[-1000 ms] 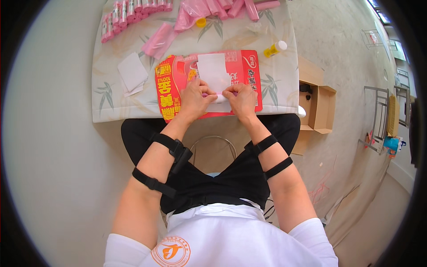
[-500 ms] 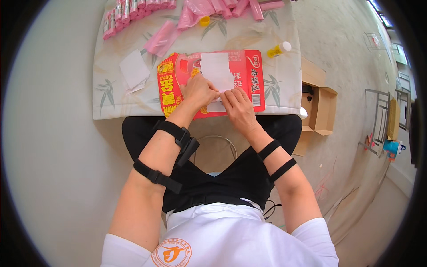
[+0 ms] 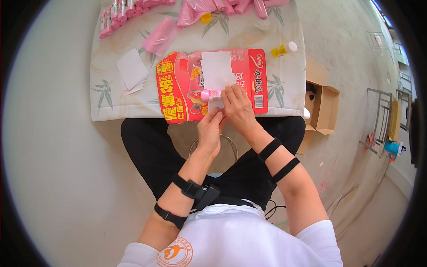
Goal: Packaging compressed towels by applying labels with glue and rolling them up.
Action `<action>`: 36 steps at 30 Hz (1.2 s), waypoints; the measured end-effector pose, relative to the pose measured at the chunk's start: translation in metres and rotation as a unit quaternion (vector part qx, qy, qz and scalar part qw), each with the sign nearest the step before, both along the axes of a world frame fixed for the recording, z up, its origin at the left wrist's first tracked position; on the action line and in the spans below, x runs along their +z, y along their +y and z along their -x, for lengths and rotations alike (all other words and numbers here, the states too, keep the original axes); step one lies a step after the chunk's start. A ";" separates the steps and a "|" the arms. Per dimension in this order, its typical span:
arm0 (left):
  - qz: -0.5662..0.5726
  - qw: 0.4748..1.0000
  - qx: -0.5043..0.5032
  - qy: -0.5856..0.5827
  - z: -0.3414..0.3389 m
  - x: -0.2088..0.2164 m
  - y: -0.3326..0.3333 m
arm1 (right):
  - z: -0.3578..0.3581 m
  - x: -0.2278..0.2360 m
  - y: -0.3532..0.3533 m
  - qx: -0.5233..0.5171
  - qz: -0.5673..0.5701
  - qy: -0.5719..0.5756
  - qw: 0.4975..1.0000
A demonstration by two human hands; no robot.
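A small pink roll of plastic film [image 3: 207,95] lies on a flattened red printed package [image 3: 182,80]. White paper [image 3: 215,103] shows against the roll's near side, partly covered by my hands. My right hand [image 3: 239,108] has its fingers bent over the roll's right end and holds it. On the near side, my left hand [image 3: 210,129] pinches the paper's lower edge between thumb and fingers. Just beyond the roll, more white paper sheets [image 3: 216,70] lie on the red package.
The patterned tablecloth [image 3: 113,104] carries a stack of white papers [image 3: 132,71], a loose pink film piece [image 3: 161,36], a yellow cap [image 3: 205,18] and a yellow glue stick [image 3: 283,49]. Pink rolls [image 3: 126,10] pile along the far side. An open cardboard box [image 3: 327,109] stands right of the table.
My left hand has moved toward me from the sheets to the paper's near edge, uncovering the pink roll's left end. My right hand stays near the same place.
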State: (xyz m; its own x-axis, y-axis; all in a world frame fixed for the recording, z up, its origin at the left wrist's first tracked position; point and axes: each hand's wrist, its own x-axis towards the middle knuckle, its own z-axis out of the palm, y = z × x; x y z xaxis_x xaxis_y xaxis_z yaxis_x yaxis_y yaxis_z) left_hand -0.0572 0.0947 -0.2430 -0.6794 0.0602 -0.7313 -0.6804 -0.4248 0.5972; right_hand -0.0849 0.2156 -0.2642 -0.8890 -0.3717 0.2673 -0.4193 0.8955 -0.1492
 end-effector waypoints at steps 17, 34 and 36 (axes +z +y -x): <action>-0.149 0.970 0.188 0.030 0.019 0.028 0.019 | -0.014 0.059 -0.012 0.020 0.064 0.135 0.988; -0.075 0.953 0.198 0.218 -0.014 0.200 -0.020 | -0.056 0.219 -0.053 -0.020 0.068 0.277 0.958; -0.071 0.948 0.191 0.244 -0.020 0.205 -0.025 | -0.063 0.231 -0.054 -0.011 0.067 0.313 0.947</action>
State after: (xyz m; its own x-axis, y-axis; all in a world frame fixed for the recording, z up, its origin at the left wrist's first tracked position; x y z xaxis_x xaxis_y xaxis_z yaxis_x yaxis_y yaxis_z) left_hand -0.0374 0.0700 -0.0377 -0.9267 -0.1852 -0.3270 -0.1174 -0.6839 0.7201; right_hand -0.0216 0.1614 -0.0331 -0.5483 -0.2798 0.7881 -0.4447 0.8956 0.0086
